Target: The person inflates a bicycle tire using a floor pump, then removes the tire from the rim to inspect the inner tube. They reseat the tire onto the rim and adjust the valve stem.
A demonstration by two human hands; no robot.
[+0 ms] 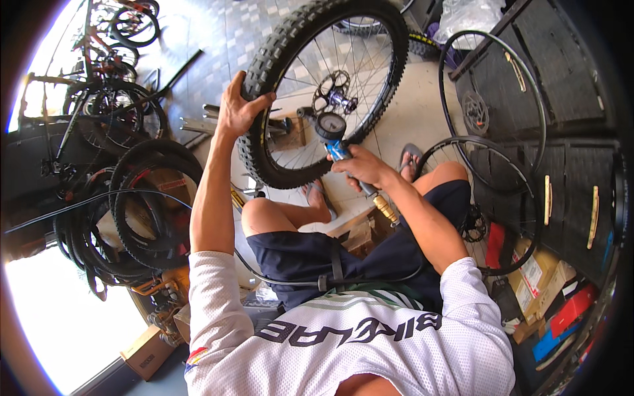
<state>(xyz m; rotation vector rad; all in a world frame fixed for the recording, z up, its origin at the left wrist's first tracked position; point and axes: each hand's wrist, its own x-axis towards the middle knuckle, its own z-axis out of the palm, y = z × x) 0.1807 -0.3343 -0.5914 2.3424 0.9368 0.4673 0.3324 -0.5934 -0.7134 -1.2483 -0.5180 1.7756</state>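
A knobby mountain bike wheel (262,78) with a black tyre, thin spokes and a brake disc (330,92) at its hub stands tilted in front of me. My left hand (241,109) grips the tyre's left side, its thumb over the tread and its fingers round the outer edge. In my right hand (362,166) is a blue tyre inflator (339,151) with a round dial gauge (330,125), its fingers wrapped round the handle. A brass fitting (384,207) joins the inflator's lower end to a dark hose. Whether the inflator meets the valve I cannot tell.
Tyres (142,198) hang in a bunch at the left, with bicycles (119,99) behind them. Two bare rims lean by black cabinets (528,59) at the right. Cardboard boxes (538,284) sit low at the right. A thin blue hose (99,196) crosses the left side.
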